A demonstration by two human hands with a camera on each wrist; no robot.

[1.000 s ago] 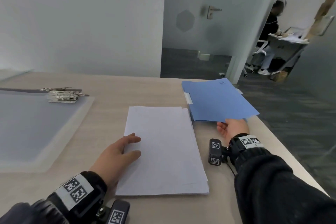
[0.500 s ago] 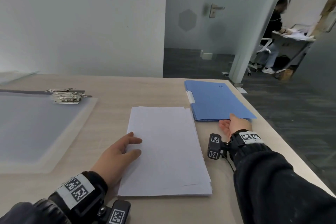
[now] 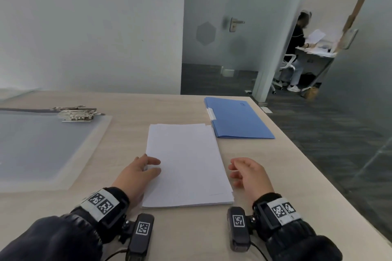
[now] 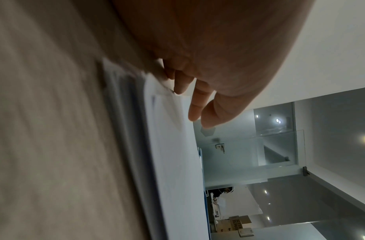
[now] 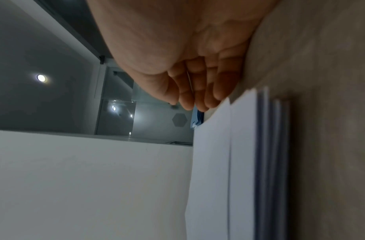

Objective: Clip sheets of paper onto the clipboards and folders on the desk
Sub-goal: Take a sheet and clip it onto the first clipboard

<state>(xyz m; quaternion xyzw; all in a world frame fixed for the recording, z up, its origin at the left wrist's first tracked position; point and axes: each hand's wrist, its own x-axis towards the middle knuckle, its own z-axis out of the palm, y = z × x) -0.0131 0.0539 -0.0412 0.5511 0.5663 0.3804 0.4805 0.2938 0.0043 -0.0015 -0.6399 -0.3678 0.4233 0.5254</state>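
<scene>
Withdrawn from the blue folder (image 3: 237, 119) it touched a second ago, the right hand (image 3: 250, 174) now hovers just beside the right edge of the paper stack (image 3: 186, 163), fingers loosely curled and holding nothing. Relaxed fingers of the left hand (image 3: 137, 172) rest on the stack's left edge at mid-desk (image 3: 131, 116). Closed, the folder lies beyond the stack's far right corner. Translucent clipboards (image 3: 42, 144) with metal clips (image 3: 76, 113) sit far left. A seated person (image 3: 299, 48) works past the glass door (image 3: 214, 27).

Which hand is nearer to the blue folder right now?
The right hand. It hovers beside the paper stack's right edge, on the side where the blue folder lies. The left hand rests on the stack's left edge, farther away.
</scene>
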